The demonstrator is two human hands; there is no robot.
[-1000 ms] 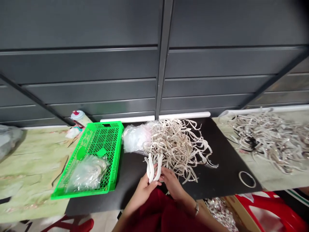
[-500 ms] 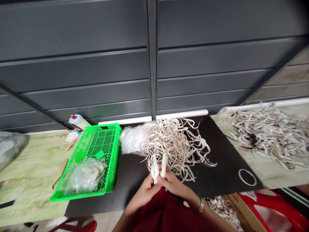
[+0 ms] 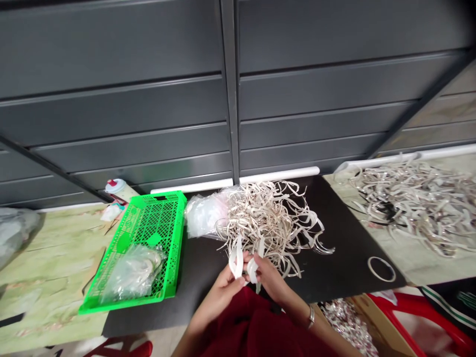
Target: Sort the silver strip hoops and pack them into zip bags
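My left hand (image 3: pixel 229 285) is closed on a white looped strap (image 3: pixel 235 262), its loop pointing up and away from me. A second white strap (image 3: pixel 253 270) is curled in the fingers of my right hand (image 3: pixel 268 277), with one end sticking up. Both hands are close together at the near side of a tangled pile of cream-white straps (image 3: pixel 260 213), some with shiny edges. What kind of strap they are I cannot tell. The pile lies on a black mat (image 3: pixel 327 267). My fingertips partly hide the lower ends of the held straps.
Left of the mat's middle, a green plastic basket (image 3: pixel 173 267) holds a clear bag (image 3: pixel 130 275). Plastic bags (image 3: pixel 204 215) touch the pile. A cup (image 3: pixel 121 190) stands behind the basket. A white ring (image 3: pixel 381 269) and another strap pile (image 3: pixel 427 208) are to the right. A box of shiny pieces (image 3: pixel 349 327) sits below.
My hands have drawn slightly apart. The right-hand strap has shifted right and now curls over the fingers, while the left-hand strap shows a wider loop.
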